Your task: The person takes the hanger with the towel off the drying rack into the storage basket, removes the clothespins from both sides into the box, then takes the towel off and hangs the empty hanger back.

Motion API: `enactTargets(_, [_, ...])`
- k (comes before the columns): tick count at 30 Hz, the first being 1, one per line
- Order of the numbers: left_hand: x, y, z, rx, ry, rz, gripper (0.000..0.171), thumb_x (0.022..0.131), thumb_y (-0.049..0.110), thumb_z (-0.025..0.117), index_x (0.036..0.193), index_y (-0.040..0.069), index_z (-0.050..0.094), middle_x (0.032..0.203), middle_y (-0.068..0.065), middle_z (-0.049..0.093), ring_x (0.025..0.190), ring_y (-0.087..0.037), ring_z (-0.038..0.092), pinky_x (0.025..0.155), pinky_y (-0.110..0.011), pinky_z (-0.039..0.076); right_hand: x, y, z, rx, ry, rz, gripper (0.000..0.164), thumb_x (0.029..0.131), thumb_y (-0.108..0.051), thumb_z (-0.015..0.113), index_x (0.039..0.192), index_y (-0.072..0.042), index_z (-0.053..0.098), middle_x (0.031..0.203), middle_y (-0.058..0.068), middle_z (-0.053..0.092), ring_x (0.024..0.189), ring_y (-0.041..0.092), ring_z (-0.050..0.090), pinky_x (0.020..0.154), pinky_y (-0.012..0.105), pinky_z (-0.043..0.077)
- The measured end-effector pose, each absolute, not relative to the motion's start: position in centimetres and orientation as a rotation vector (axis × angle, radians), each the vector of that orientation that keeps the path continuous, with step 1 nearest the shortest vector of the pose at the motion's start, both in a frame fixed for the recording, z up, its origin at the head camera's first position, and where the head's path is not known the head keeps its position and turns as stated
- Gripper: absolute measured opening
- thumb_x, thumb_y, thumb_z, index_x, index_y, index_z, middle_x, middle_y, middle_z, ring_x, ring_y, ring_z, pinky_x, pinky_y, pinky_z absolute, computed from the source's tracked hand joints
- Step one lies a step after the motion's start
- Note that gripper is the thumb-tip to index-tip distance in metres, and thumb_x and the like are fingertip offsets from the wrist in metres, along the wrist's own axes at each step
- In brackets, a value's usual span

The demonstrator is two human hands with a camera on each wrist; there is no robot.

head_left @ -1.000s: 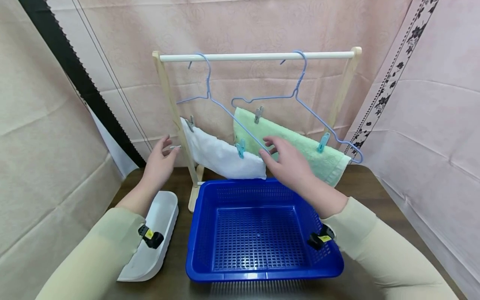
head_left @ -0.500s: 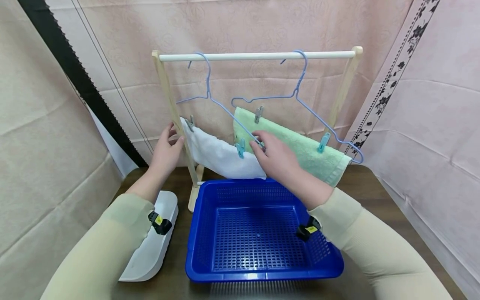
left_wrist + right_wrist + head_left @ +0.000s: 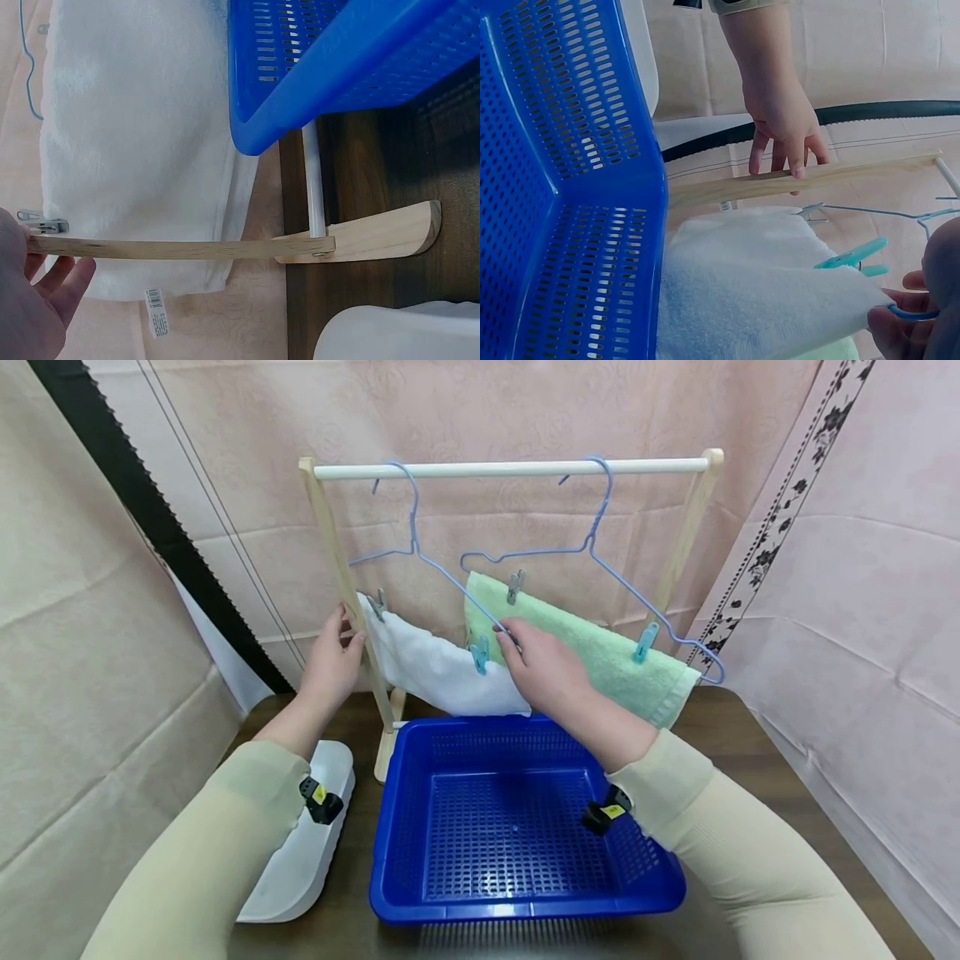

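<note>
On the near left of the rack hangs a blue wire hanger [image 3: 450, 577] with a white towel [image 3: 450, 681] clipped to it. A grey clip [image 3: 379, 602] and a teal clip [image 3: 853, 253] are on the towel's upper edge. My right hand [image 3: 551, 668] holds the hanger's right end between thumb and fingers; the right wrist view shows its blue loop there. My left hand [image 3: 328, 668] grips the rack's left wooden post [image 3: 172, 250], thumb and fingers on opposite sides. Behind, a green towel [image 3: 592, 639] hangs by clips from a second blue hanger [image 3: 540, 554].
A blue plastic basket [image 3: 525, 910] with perforated walls stands in front of the rack. Left of it, a white tray [image 3: 339, 777] lies partly under my left forearm. The rack's white rail [image 3: 495, 469] runs across the top.
My left hand has moved right from beside the post onto it. My right hand has shifted left and slightly up along the hanger and taken hold of its end.
</note>
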State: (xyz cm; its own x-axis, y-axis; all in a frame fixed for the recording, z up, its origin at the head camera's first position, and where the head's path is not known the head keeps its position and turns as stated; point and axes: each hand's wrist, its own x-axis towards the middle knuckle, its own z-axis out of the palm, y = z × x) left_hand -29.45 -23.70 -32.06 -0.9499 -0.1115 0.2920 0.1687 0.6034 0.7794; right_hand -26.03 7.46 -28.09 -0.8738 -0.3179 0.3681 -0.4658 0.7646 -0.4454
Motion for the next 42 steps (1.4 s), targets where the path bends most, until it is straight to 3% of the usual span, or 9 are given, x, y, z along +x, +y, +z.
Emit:
enactTargets(11, [-29.5, -23.9, -31.9, -0.043, -2.550, -1.262, 0.063, 0.107, 0.030, 0.042, 0.160, 0.030, 0.009, 0.153, -0.016, 0.038, 0.134, -0.036, 0.045, 0.100, -0.051, 0.047, -25.9, 6.7, -27.5, 0.585, -2.672, 0.828, 0.038, 0.109, -0.028, 0.034, 0.143, -0.018, 0.047, 0.095, 0.006, 0.063, 0.073, 0.023, 0.056, 0.062, 0.040, 0.046])
enactTargets(18, [-29.6, -23.7, -31.9, -0.015, -2.560, -1.284, 0.064, 0.107, 0.032, 0.041, 0.160, 0.029, 0.006, 0.155, -0.014, 0.036, 0.134, -0.034, 0.045, 0.099, -0.048, 0.049, -25.9, 6.7, -27.3, 0.552, -2.661, 0.785, 0.036, 0.109, -0.027, 0.033, 0.141, -0.018, 0.047, 0.114, 0.005, 0.066, 0.079, 0.022, 0.059, 0.065, 0.042, 0.048])
enactTargets(27, [-29.8, -23.7, -32.1, -0.047, -2.554, -1.285, 0.062, 0.107, 0.029, 0.040, 0.160, 0.030, 0.006, 0.154, -0.016, 0.037, 0.134, -0.034, 0.045, 0.097, -0.047, 0.050, -26.0, 7.2, -26.9, 0.515, -2.596, 0.797, 0.033, 0.109, -0.027, 0.035, 0.134, -0.014, 0.052, 0.101, 0.005, 0.067, 0.067, 0.024, 0.055, 0.055, 0.040, 0.044])
enactTargets(42, [-29.6, -23.8, -32.0, -0.035, -2.563, -1.279, 0.064, 0.107, 0.032, 0.040, 0.160, 0.029, 0.005, 0.155, -0.017, 0.035, 0.134, -0.036, 0.045, 0.098, -0.049, 0.050, -25.6, 8.6, -25.5, 0.485, -2.475, 0.818, 0.028, 0.108, -0.023, 0.039, 0.127, -0.011, 0.055, 0.100, 0.008, 0.066, 0.070, 0.027, 0.056, 0.058, 0.042, 0.045])
